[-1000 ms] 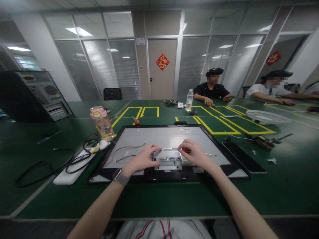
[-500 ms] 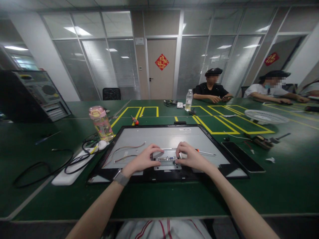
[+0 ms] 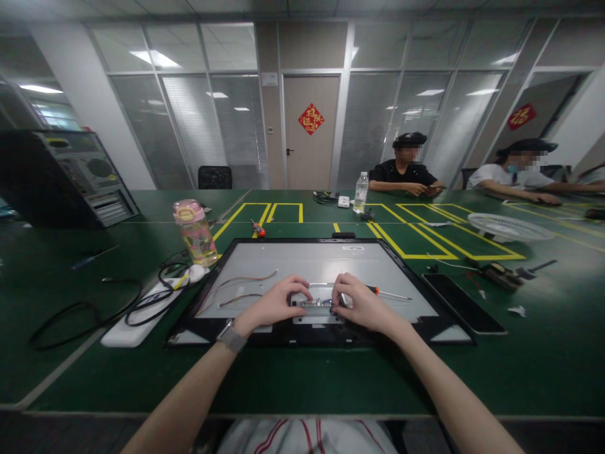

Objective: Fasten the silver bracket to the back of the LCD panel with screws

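Note:
A flat display panel (image 3: 307, 257) with a black frame lies on the table, its grey metal back facing up. Near its front edge sits a small circuit board (image 3: 319, 303) on a metal bracket (image 3: 317, 320). The fingers and thumb of my left hand (image 3: 270, 307) close on the board's left end. At the right end my right hand (image 3: 362, 305) pinches the board with bent fingers, which hide part of it. Behind my right hand, a screwdriver (image 3: 396, 295) with an orange-tipped handle rests on the panel. Thin wires (image 3: 240, 279) lie left of the board.
To the left are a pink-lidded bottle (image 3: 195, 236), a white power strip (image 3: 130, 331) with black cables and a computer case (image 3: 89, 173). A black phone (image 3: 463, 304) lies beside the panel's right edge. Two people sit across the table near a water bottle (image 3: 361, 192).
The view has shifted slightly. My left fingers have bent further over the board, while my right hand stays at its right end with only small finger movement.

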Tool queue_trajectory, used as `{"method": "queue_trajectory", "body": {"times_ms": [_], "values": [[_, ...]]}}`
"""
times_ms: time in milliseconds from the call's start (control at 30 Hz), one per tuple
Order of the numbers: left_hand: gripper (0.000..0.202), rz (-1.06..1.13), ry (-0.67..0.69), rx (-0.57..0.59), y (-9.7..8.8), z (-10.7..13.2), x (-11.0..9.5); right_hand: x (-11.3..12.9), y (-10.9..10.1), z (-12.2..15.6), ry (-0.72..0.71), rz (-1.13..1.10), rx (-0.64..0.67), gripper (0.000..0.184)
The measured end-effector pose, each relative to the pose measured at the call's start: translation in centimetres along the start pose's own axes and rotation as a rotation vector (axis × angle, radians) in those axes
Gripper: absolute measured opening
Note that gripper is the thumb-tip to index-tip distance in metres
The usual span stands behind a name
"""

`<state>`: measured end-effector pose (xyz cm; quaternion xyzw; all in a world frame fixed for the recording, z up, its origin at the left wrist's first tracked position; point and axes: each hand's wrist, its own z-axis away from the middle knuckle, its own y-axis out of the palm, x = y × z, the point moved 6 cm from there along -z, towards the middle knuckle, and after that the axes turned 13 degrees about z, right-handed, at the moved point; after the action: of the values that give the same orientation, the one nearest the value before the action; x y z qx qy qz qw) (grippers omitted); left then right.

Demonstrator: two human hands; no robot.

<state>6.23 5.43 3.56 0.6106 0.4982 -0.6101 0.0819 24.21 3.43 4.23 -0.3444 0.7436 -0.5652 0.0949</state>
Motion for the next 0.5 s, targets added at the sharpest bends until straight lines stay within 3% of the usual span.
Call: {"method": "queue_trajectory", "body": {"times_ms": [333, 500], "values": [[0.024, 0.016, 0.042, 0.008, -0.01, -0.03, 0.29, 0.08, 0.33, 0.08, -0.014, -0.002, 0.028, 0.021], [0.028, -0.008, 0.039, 0.008, -0.04, 0.15, -0.24, 0.25, -0.4, 0.12, -0.044, -0.11, -0.033, 0.018]]}}
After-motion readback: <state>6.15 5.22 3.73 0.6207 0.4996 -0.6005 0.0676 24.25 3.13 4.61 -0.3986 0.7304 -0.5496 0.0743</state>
